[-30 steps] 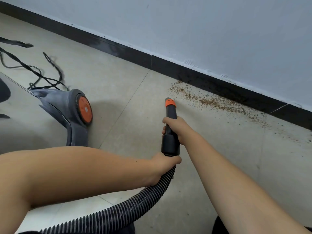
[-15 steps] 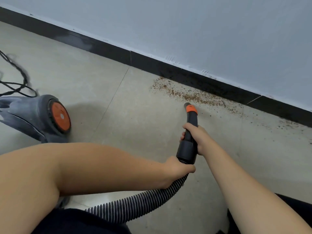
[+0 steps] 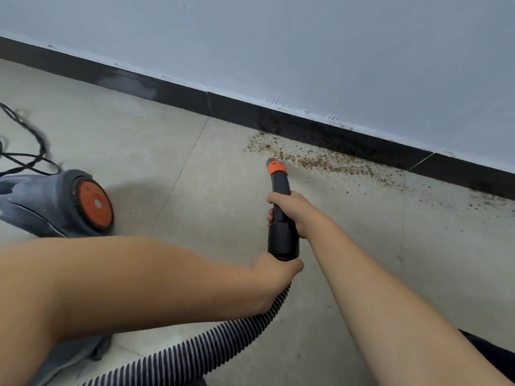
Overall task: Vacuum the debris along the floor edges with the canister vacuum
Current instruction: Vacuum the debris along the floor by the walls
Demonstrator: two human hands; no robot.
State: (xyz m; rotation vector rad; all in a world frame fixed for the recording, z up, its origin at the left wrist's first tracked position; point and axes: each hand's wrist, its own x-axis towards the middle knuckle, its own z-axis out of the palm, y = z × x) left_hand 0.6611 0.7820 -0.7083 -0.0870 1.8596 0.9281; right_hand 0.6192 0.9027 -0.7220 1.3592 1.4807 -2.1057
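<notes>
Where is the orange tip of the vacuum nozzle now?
In the head view, the orange tip is near the centre, at the left end of the debris, just short of the black baseboard.

Grey canister vacuum body with orange wheel (image 3: 55, 203): cut off at left edge. Black power cord (image 3: 30, 151): blurred, leaves frame left. Ribbed black-and-grey hose (image 3: 195, 355): near end cut off at bottom edge.

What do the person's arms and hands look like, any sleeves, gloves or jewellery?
Both forearms are bare up to the frame edge: no sleeves in view. The left hand and right hand carry no gloves, and no rings, watch or bands show on the visible sides. Dark clothing shows at the bottom edge.
</notes>
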